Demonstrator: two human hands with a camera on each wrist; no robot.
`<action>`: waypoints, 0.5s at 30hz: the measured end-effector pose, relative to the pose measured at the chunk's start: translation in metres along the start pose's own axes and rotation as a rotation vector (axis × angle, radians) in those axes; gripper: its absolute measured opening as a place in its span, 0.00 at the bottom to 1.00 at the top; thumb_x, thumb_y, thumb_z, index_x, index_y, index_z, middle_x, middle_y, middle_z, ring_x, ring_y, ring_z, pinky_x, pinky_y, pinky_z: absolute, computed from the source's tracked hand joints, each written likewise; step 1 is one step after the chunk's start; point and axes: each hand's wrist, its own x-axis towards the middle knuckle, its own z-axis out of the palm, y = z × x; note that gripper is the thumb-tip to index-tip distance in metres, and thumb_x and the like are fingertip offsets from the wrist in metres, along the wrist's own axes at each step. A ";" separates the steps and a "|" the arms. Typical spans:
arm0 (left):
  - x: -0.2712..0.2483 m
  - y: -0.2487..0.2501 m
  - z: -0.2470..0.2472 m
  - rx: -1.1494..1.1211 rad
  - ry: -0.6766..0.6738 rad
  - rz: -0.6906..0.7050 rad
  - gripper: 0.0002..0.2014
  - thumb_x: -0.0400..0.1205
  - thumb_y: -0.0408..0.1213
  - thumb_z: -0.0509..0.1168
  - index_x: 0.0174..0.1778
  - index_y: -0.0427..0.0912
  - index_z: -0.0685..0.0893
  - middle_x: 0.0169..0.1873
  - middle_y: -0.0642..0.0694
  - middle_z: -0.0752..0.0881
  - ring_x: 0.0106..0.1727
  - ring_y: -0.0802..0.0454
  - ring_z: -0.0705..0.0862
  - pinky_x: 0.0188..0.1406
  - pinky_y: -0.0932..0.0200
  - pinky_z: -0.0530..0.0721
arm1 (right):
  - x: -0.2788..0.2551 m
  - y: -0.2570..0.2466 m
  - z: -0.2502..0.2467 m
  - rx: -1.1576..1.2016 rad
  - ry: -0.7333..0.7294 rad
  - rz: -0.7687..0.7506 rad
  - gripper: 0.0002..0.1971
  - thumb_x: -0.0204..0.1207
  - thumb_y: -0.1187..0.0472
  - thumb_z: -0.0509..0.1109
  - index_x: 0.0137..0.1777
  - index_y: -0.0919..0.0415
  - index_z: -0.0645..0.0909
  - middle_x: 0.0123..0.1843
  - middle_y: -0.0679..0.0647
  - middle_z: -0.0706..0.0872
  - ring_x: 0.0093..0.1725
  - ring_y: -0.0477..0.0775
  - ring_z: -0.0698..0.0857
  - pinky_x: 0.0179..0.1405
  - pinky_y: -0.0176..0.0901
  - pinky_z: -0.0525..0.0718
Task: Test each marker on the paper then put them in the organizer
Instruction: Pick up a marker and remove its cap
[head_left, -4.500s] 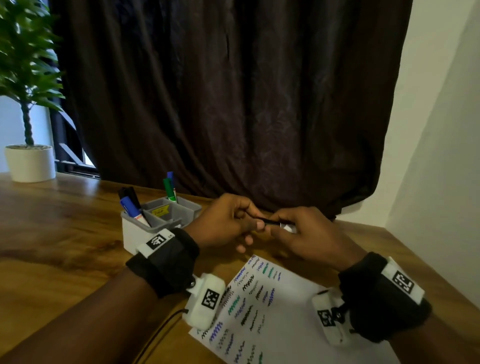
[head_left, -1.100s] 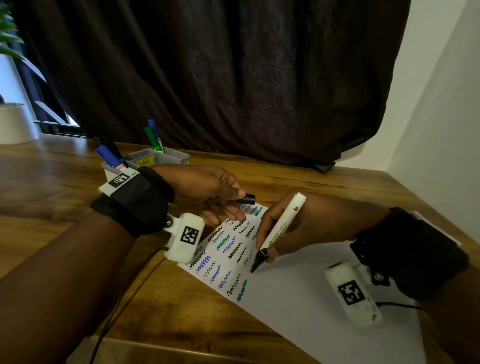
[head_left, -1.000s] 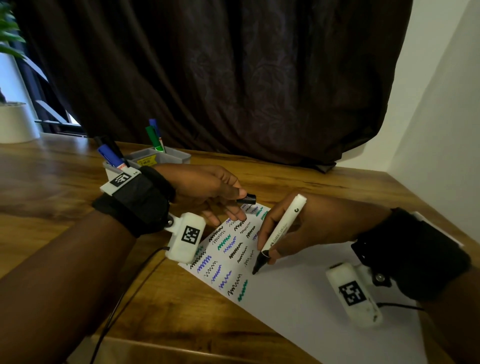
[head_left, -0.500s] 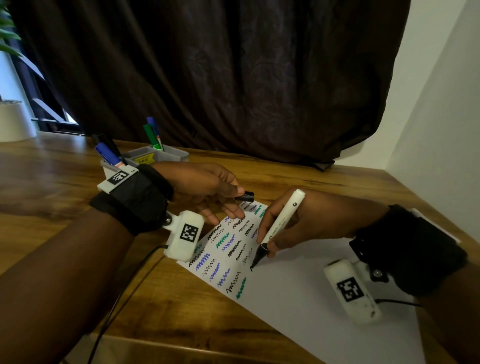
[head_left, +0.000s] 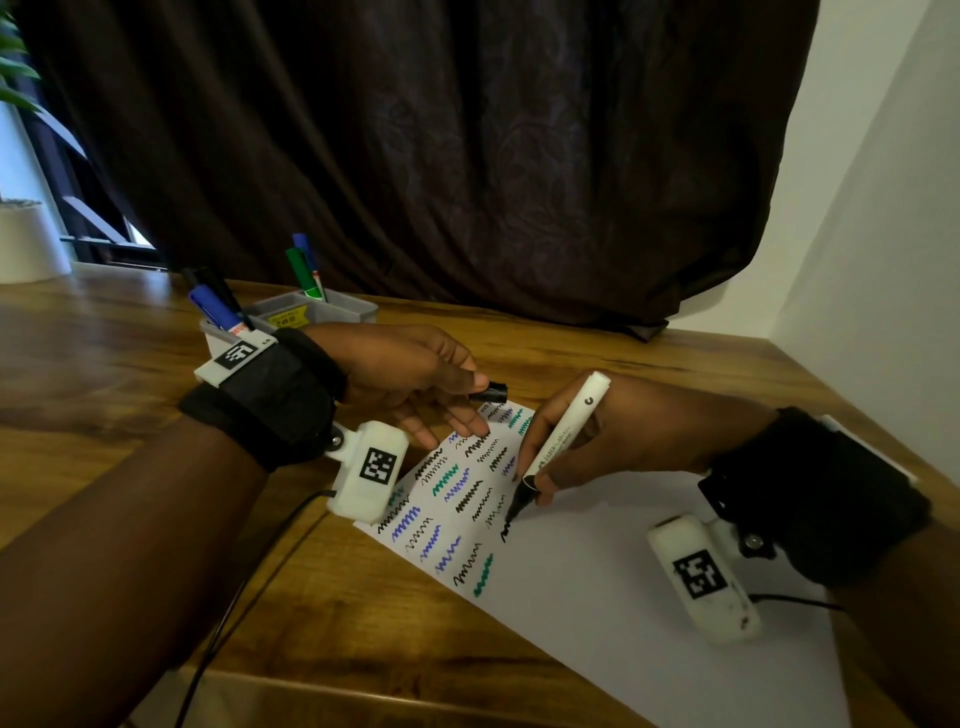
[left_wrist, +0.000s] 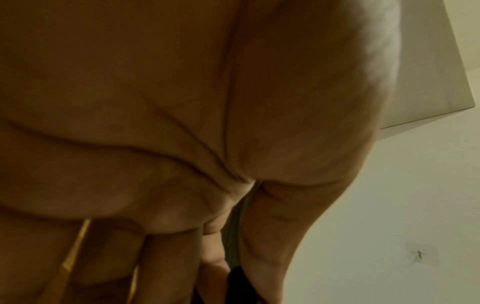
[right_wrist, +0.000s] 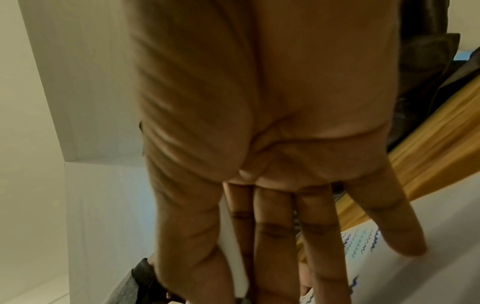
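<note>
— Four markers, I count, standing in the grey organizer (head_left: 332, 306) at the far left of the wooden desk (head_left: 104, 374): a blue one (head_left: 213, 310) and a black one (head_left: 221, 288) in the near pocket, a green one (head_left: 301, 273) and another blue one (head_left: 303, 244) further back.

— And the left hand (head_left: 410, 374)?

— Just in front of the organizer. Thumb and forefinger pinch a small black cap (head_left: 491, 391); the other fingers lie straight, tips on the top corner of the paper (head_left: 623, 597).

— The paper is full of scribbles?

— Only its left part: rows of black, blue, purple and teal squiggles (head_left: 452, 488).

— Then the right hand (head_left: 613, 441)?

— It grips a white marker (head_left: 563, 436) like a pen, tilted, black tip down on the paper at the right edge of the squiggles, beside a short fresh black mark (head_left: 505, 532). Its wrist rests over the blank part of the sheet.
</note>
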 end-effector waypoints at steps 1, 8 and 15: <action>0.000 0.000 0.000 0.001 -0.001 0.000 0.08 0.88 0.40 0.61 0.54 0.40 0.81 0.60 0.36 0.91 0.66 0.42 0.88 0.67 0.34 0.83 | 0.000 0.000 0.000 -0.004 0.002 0.006 0.08 0.76 0.68 0.80 0.54 0.64 0.92 0.51 0.56 0.96 0.51 0.43 0.94 0.50 0.31 0.88; 0.000 -0.001 0.000 -0.024 0.009 -0.004 0.08 0.88 0.39 0.59 0.54 0.40 0.80 0.59 0.36 0.91 0.64 0.42 0.89 0.63 0.38 0.85 | 0.000 0.003 -0.001 0.003 0.010 0.011 0.07 0.76 0.66 0.80 0.53 0.62 0.92 0.50 0.55 0.96 0.53 0.49 0.94 0.56 0.39 0.89; 0.002 -0.003 -0.001 -0.034 -0.004 0.002 0.07 0.89 0.40 0.59 0.49 0.42 0.79 0.59 0.36 0.91 0.65 0.42 0.88 0.67 0.34 0.82 | 0.001 0.006 -0.003 0.020 0.038 0.002 0.08 0.76 0.68 0.80 0.53 0.66 0.92 0.48 0.57 0.96 0.52 0.53 0.94 0.56 0.43 0.90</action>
